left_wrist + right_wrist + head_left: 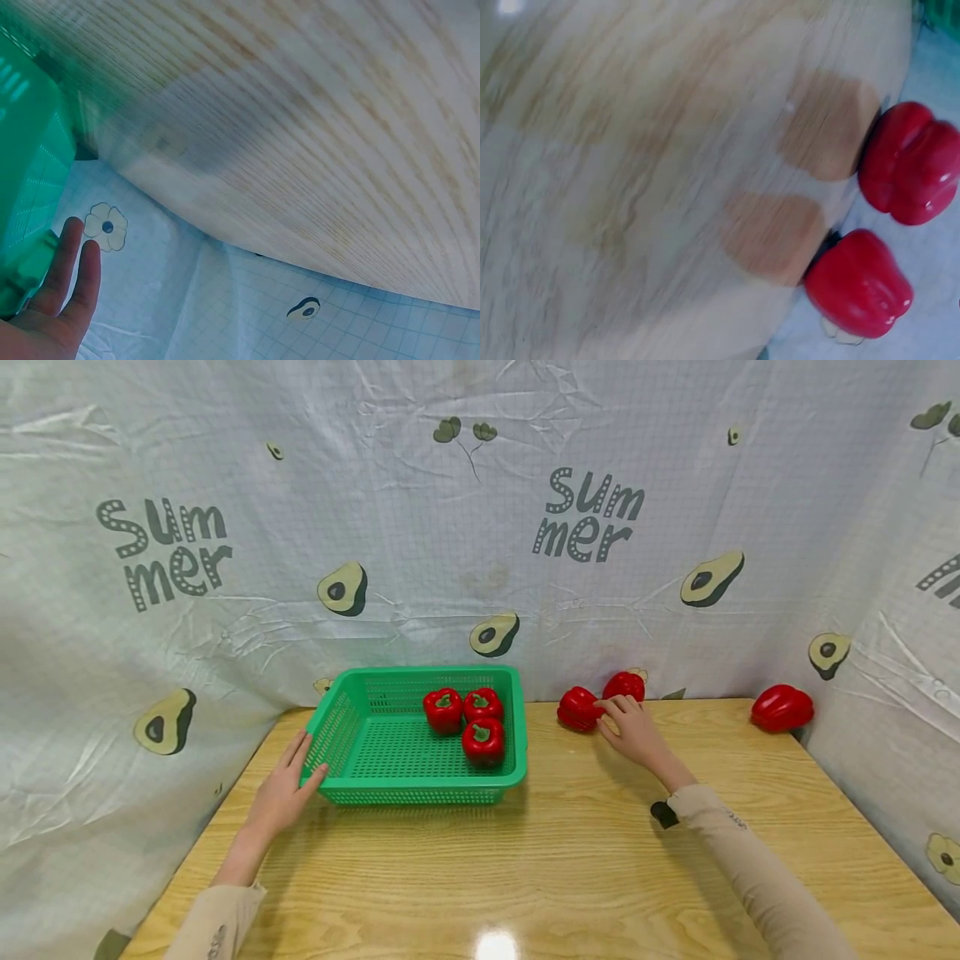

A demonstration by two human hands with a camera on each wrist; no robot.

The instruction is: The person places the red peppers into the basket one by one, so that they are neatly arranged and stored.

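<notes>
Reaching w/ your right hand, fingers loose and holding nothing, you're at the two red bell peppers by the backdrop, fingertips touching the nearer one. Left hand rests flat on the green basket rim, three peppers inside. Next, I'd judge: wrap fingers round that pepper, lift it.

The head view looks forward and down over the whole pale wooden desk; the left wrist view sits close beside the green plastic mesh basket, the right wrist view close to two glossy red bell peppers, both seen from above too
</notes>
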